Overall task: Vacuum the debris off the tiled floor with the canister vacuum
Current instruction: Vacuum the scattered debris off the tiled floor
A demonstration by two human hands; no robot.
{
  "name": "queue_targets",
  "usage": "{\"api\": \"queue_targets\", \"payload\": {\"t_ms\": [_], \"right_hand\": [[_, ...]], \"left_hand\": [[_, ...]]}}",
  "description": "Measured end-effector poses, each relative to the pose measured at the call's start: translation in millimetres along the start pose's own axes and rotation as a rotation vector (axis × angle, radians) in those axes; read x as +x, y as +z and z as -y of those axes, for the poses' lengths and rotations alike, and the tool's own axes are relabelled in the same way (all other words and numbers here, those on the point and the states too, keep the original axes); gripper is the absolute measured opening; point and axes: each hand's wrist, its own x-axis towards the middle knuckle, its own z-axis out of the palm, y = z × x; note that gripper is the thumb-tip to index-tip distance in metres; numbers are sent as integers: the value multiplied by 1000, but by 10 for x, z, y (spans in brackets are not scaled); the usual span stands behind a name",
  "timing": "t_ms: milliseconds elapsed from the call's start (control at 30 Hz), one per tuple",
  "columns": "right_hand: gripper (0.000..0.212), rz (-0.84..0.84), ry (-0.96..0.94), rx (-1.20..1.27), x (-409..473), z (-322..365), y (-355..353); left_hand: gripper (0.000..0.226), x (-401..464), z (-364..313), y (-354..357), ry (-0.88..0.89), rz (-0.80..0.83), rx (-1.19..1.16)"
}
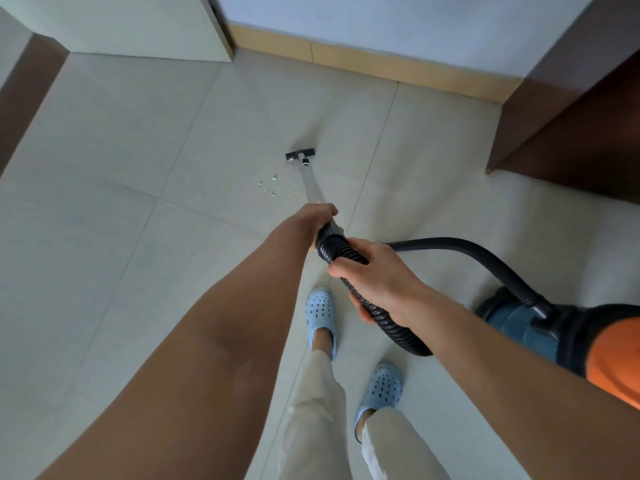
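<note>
Left hand [317, 220] wrapped round wand [311, 181], right hand [377, 275] gripping hose [337, 249] just behind, both arms stretched fwd. Nozzle [300, 154] on tile floor [104, 150] beside scattered debris [275, 183]; canister [526, 323] at right, near dark cabinet [581, 126]

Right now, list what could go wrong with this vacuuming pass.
1. The floor nozzle sits beyond the debris, which lies left of the wand; a straight pull back may miss it.
2. The hose loops beside the person's feet and could snag a blue clog.
</note>
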Motion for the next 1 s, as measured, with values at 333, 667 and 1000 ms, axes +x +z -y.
{"api": "queue_targets", "payload": {"t_ms": [333,667,1000], "right_hand": [[13,81,38,31,-235,-346,139],[22,140,45,-24,-309,-441,417],[24,111,-3,-220,-330,-530,680]], "left_hand": [[24,-105,479,1,-1,-68,16],[17,-182,785,-257,-29,-114,-22],[33,-171,1049,-484,-44,-98,-110]]}}
